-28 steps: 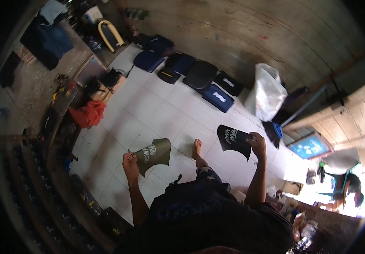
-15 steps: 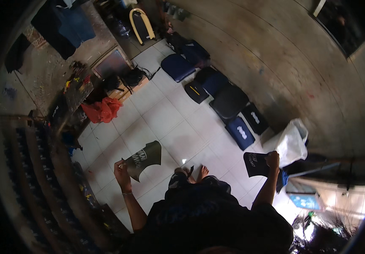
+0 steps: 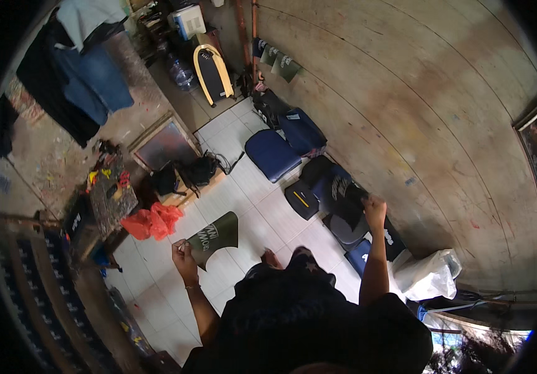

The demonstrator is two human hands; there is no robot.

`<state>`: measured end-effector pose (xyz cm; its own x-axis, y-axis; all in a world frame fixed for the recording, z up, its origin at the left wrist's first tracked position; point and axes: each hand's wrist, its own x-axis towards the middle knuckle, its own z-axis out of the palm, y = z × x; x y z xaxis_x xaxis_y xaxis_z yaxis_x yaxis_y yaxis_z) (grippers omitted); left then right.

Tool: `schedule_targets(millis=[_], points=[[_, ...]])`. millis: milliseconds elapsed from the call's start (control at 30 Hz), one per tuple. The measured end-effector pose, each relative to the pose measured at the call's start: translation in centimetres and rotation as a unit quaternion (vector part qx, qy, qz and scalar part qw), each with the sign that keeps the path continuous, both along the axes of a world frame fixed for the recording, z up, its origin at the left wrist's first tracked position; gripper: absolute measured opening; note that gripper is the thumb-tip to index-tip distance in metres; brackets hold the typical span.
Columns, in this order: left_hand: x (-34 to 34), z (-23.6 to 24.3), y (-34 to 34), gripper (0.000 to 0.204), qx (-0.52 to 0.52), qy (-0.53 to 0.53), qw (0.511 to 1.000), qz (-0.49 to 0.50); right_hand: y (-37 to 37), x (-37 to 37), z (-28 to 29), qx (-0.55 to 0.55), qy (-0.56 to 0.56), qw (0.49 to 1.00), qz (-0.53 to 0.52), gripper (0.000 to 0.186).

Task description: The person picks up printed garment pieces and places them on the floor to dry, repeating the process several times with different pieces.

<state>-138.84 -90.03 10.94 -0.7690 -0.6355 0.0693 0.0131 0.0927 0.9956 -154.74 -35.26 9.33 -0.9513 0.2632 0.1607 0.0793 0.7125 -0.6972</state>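
Observation:
My left hand [image 3: 184,257] is closed on the edge of an olive-green cut panel [image 3: 217,234] with pale print, held low over the white tiled floor [image 3: 225,193]. My right hand [image 3: 375,210] is closed on a dark cut panel [image 3: 347,198], also printed, which hangs over the row of dark padded items along the wall. My bare foot [image 3: 268,258] shows on the floor below, between my two hands.
At left are a cluttered bench [image 3: 111,206], red plastic bags [image 3: 153,221] and racks of printed strips [image 3: 38,287]. Navy pads [image 3: 271,153] lie by the right wall [image 3: 405,93], with a white sack [image 3: 427,274]. Small panels [image 3: 284,65] hang by a pole.
The view has swung rightward toward the wall and pads. My right hand with the dark panel has risen in the picture. Both panels stay held.

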Motion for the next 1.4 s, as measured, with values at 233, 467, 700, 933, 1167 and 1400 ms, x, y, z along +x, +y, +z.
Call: schedule_targets(millis=[233, 467, 700, 933, 1167, 1400], points=[[-18.7, 2.5, -5.5, 0.006, -0.062, -0.022, 0.998, -0.002, -10.8, -26.5, 4.9, -0.035, 0.149, 0.988, 0.017, 0.02], [-33.4, 1.4, -7.9, 0.005, -0.073, -0.066, 0.994, 0.043, -14.9, -54.6, 0.3, -0.07, 0.172, 0.982, -0.018, 0.023], [-44.3, 4.9, -7.3, 0.008, -0.092, -0.124, 0.987, 0.05, -14.8, -72.0, -10.6, -0.216, 0.061, 0.958, -0.177, 0.024], [-48.7, 2.4, -9.1, 0.015, -0.063, -0.15, 0.986, -0.032, -14.0, -75.1, -16.1, -0.227, 0.011, 0.939, -0.257, 0.051], [-56.4, 3.2, -7.4, 0.011, -0.073, -0.141, 0.984, -0.078, -17.1, -67.8, -12.8, -0.013, -0.008, 0.991, -0.136, 0.07], [-67.8, 6.0, -4.7, 0.02, -0.058, -0.11, 0.96, -0.25, -30.3, -59.0, 3.5, -0.498, -0.153, 0.817, 0.247, 0.084]])
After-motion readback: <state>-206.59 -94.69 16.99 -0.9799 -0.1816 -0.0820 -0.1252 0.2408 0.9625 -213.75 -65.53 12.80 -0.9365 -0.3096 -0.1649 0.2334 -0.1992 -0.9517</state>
